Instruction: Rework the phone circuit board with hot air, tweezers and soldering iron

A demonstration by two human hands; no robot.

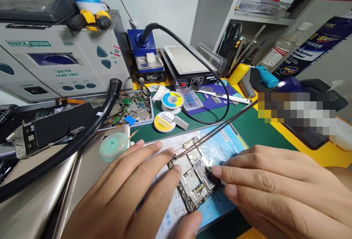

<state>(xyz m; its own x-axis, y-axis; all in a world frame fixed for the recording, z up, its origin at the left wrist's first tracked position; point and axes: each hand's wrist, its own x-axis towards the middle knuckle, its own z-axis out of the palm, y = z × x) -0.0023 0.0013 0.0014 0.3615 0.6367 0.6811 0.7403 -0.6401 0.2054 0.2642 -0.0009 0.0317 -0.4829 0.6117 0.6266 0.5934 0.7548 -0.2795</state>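
Note:
A phone circuit board [192,165], tilted, lies on a blue-and-white printed sheet [224,140]. My left hand [137,187] reaches over its left side with the fingers spread and stretched out. The fingertips touch or nearly touch the board's left edge, and the thumb is by its lower corner. My right hand [269,180] is closed in a pinch at the board's right side, close to a dark chip area. A small thin grey piece shows at those fingertips, mostly hidden, so its kind cannot be told. A long thin dark double strand [228,121] slants across to the board's top.
A hot-air station [55,59] stands at left, its black hose [90,132] curving forward. Behind are a soldering iron stand [143,48], a heating plate [189,61] and a solder spool [172,100]. A green flux-like disc [114,146] sits left. A white-handled brush [222,95] lies at back.

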